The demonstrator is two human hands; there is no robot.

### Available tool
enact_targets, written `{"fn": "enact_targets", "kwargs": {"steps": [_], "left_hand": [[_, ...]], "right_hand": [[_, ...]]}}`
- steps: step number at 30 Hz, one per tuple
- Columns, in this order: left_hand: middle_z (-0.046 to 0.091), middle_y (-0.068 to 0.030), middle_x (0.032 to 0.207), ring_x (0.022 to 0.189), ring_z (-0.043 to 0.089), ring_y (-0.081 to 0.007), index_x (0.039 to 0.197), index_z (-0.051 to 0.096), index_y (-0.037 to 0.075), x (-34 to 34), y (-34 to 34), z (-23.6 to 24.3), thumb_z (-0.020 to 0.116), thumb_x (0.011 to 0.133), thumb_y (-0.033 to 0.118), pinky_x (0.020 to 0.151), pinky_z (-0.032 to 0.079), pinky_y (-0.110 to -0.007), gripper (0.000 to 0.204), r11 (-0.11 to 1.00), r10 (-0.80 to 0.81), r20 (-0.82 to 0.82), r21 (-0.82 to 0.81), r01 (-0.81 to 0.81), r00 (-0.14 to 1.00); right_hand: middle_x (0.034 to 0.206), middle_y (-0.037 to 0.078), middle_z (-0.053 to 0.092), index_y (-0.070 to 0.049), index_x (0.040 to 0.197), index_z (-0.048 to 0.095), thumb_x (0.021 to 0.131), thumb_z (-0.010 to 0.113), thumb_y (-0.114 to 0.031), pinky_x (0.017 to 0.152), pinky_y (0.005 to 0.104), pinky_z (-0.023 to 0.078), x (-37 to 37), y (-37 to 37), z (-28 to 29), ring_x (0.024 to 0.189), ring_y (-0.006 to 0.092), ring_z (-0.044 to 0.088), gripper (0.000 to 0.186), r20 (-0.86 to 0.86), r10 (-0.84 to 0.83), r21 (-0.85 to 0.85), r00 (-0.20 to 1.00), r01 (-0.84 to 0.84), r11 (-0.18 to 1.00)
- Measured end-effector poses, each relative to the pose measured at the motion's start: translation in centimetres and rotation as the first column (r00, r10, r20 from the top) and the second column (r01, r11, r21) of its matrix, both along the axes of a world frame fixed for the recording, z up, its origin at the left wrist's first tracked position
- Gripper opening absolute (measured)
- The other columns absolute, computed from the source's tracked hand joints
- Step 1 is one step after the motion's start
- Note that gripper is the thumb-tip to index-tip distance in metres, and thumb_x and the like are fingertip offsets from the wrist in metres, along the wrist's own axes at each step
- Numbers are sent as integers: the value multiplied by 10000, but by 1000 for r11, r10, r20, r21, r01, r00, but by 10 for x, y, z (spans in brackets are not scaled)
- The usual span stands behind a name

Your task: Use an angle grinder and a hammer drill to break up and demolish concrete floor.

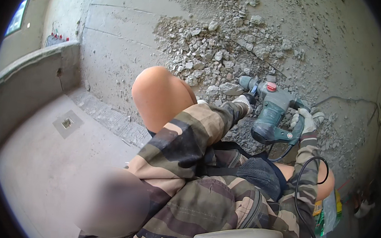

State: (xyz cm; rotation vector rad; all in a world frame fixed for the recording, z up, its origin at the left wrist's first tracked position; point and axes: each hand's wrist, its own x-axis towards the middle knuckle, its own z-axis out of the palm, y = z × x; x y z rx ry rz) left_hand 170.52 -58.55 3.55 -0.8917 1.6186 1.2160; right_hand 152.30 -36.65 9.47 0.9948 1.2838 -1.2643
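Observation:
A dusty teal rotary hammer (271, 111) with a red knob lies across in front of me, its chuck end pointing left toward broken rubble (207, 54). Around its rear handle is wrapped my right hand (304, 121), in a pale work glove. My left hand (244, 104), also gloved and partly hidden by its camouflage sleeve, is closed on the black side handle near the chuck. I cannot make out a bit or its tip against the stones. A black power cord (299, 180) leaves the handle and loops over my right forearm.
Loose grey chunks spread over the floor ahead, beside my bare knee (155, 90). To the left is a low concrete wall (36, 74) and a square floor drain (68, 122). A yellow-green plastic bag (331, 210) lies at the right, and a thin cable (353, 99) runs beyond the tool.

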Motion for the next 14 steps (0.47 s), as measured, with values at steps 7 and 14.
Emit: {"fn": "enact_targets", "kwargs": {"steps": [7, 14], "left_hand": [[683, -113, 949, 883, 657, -219, 1088, 648, 113, 22, 6, -58, 642, 677, 128, 736, 516, -339, 412, 997, 1, -5, 83, 0, 1000], [690, -102, 870, 898, 669, -187, 989, 692, 101, 36, 6, -75, 620, 694, 174, 749, 514, -308, 312, 993, -56, -163, -108, 39, 985]], "right_hand": [[660, 7, 544, -92, 845, 524, 857, 575, -206, 467, 315, 473, 15, 19, -13, 528, 135, 533, 126, 114, -64, -41, 991, 69, 997], [647, -1, 545, -95, 839, 517, 858, 568, -226, 495, 309, 468, 20, 22, -28, 540, 134, 546, 142, 185, -98, -79, 978, 115, 990]]}}
